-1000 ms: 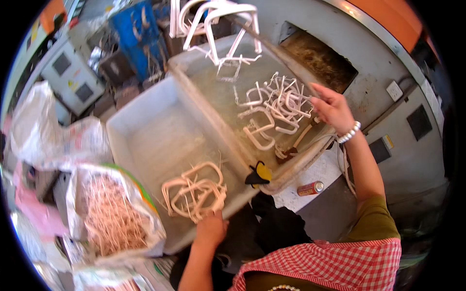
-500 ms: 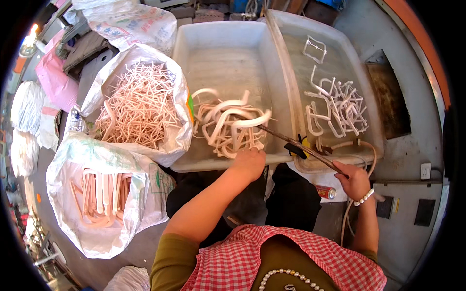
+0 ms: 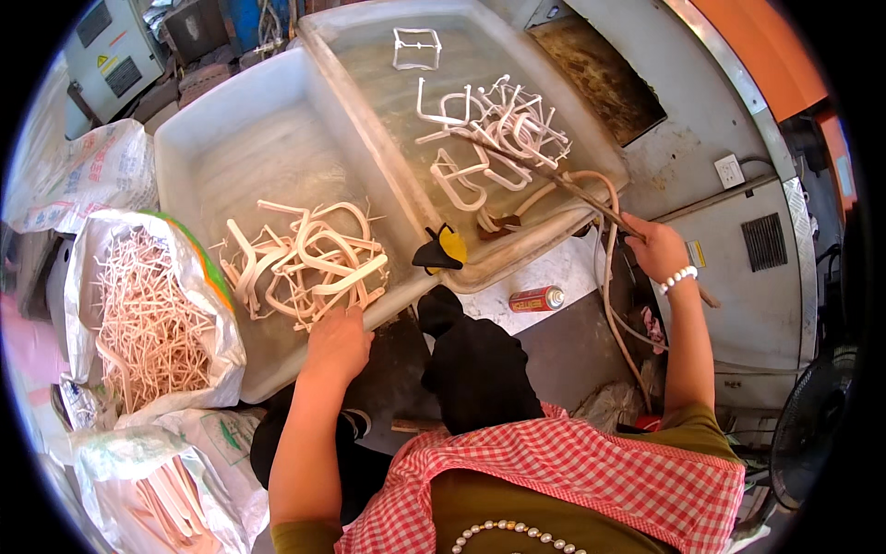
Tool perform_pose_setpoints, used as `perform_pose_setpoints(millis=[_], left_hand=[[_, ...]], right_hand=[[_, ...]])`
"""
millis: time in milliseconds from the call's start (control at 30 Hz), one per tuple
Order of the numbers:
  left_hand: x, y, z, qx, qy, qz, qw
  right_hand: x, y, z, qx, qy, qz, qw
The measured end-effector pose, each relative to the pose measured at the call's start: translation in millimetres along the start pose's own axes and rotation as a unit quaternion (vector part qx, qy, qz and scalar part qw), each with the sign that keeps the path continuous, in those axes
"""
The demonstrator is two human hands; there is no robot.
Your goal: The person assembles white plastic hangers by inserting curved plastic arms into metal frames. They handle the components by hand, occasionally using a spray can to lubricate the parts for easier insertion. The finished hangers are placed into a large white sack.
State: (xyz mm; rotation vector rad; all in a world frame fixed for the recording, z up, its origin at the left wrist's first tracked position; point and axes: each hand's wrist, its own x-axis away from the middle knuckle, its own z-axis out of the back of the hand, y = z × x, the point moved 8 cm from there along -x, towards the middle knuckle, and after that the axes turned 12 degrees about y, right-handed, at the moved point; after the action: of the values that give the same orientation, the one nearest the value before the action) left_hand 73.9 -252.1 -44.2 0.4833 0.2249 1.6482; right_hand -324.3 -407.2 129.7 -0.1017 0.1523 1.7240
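Note:
My right hand point(image 3: 661, 249), with a bead bracelet at the wrist, grips a long thin brown stick point(image 3: 583, 194). The stick's far end lies over a heap of pale bent plastic pieces point(image 3: 517, 120) in the right tub. At the near rim of the left tub point(image 3: 242, 377), my left hand point(image 3: 337, 345) is closed, its fingertips hidden. It is right beside a pile of pinkish curved plastic strips point(image 3: 318, 254) in that tub. Whether it holds the rim or one of the strips cannot be made out.
Water stands in the right tub point(image 3: 367, 88), where a small white frame point(image 3: 417, 49) lies apart. Left are a sack of thin pink sticks point(image 3: 152, 314) and a sack of longer strips point(image 3: 171, 499). A hose point(image 3: 609, 277), a spray can point(image 3: 535, 299) and a fan point(image 3: 812, 429) are right.
My view has turned right. The stick's far end has moved from the pile in the left tub to the heap in the right tub. My left hand stays by the left tub's near rim.

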Motion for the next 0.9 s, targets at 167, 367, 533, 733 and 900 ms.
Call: perform_pose_setpoints(millis=[167,367,533,733,900], left_hand=[[-1,-3,-6,-0.016,-0.015,0.010,1.000],[-9,-5,-16,-0.038,-0.055,0.009,0.998],[-10,-13,-16,-0.046,-0.037,0.010,0.998],[-13,-11,-15,-0.044,-0.013,-0.008,0.999],[-7,-11,-7,-0.033,-0.012,0.002,0.999]], right_hand=[[-36,18,-85,0.045,-0.086,0.013,0.995],[-83,10,-229,-0.013,-0.022,-0.016,1.000],[-49,-25,-334,-0.486,-0.042,-0.297,0.821],[-14,-49,-322,-0.566,-0.009,-0.340,0.751],[-1,-48,-265,-0.607,-0.010,-0.367,0.705]])
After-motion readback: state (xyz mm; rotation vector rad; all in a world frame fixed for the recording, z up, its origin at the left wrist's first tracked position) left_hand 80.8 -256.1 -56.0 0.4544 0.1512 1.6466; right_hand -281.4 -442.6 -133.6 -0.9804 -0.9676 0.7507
